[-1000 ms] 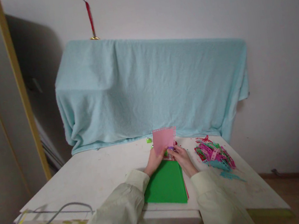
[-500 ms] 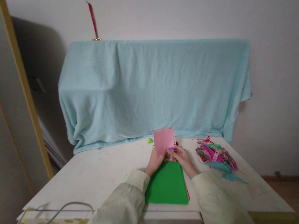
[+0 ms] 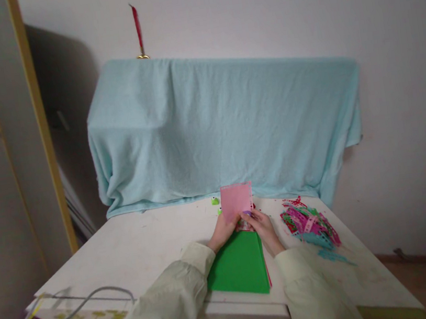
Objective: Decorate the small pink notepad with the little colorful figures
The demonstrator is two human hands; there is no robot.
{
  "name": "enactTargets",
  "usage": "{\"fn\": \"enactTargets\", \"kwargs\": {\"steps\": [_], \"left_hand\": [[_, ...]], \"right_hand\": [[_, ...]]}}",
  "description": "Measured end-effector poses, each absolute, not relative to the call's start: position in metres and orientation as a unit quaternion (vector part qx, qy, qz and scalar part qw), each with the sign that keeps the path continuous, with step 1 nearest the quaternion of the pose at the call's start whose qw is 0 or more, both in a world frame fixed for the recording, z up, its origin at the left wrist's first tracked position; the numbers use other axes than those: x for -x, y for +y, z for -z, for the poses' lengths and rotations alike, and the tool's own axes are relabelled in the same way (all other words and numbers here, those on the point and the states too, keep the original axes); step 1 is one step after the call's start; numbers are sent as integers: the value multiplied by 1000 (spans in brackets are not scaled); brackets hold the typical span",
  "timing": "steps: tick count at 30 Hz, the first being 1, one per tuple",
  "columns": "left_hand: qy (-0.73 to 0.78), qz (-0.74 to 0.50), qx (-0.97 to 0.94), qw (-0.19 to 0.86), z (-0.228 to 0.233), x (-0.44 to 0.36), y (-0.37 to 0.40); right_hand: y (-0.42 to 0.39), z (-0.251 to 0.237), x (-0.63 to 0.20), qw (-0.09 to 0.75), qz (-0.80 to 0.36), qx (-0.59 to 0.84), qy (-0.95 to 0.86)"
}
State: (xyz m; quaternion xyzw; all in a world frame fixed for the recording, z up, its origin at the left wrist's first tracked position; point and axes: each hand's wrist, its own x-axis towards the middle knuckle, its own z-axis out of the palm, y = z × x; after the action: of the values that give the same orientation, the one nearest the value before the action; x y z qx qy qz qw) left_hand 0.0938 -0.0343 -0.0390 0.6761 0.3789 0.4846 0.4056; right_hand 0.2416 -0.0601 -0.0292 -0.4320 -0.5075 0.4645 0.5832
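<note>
The left hand (image 3: 223,230) is pinched closed on the bottom of a pink sheet (image 3: 237,201), held up just beyond the green paper (image 3: 238,267); the right hand (image 3: 262,226) has its fingers bent closed about a purple thing (image 3: 247,212), mostly hidden, at the sheet's lower right corner. From here I see a pale blue blanket (image 3: 223,121) draped well beyond the green paper, a white table (image 3: 150,247) under it, a heap of punched strips (image 3: 310,225) to its right, and a tiny green piece (image 3: 214,201) past its far edge.
</note>
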Motion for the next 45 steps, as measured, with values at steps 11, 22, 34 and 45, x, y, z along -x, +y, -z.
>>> {"fn": "enactTargets", "kwargs": {"steps": [11, 22, 34, 45], "left_hand": [[358, -490, -668, 431, 40, -96, -36], [369, -461, -686, 426, 34, -97, -43], [411, -511, -661, 364, 25, -92, -41], [423, -533, -647, 344, 29, -90, -38]], "right_hand": [[-64, 25, -243, 593, -455, 424, -511], [-56, 33, -249, 605, -425, 446, -505], [-58, 33, -241, 581, -512, 396, -494], [-59, 24, -246, 649, -533, 389, -379]]}}
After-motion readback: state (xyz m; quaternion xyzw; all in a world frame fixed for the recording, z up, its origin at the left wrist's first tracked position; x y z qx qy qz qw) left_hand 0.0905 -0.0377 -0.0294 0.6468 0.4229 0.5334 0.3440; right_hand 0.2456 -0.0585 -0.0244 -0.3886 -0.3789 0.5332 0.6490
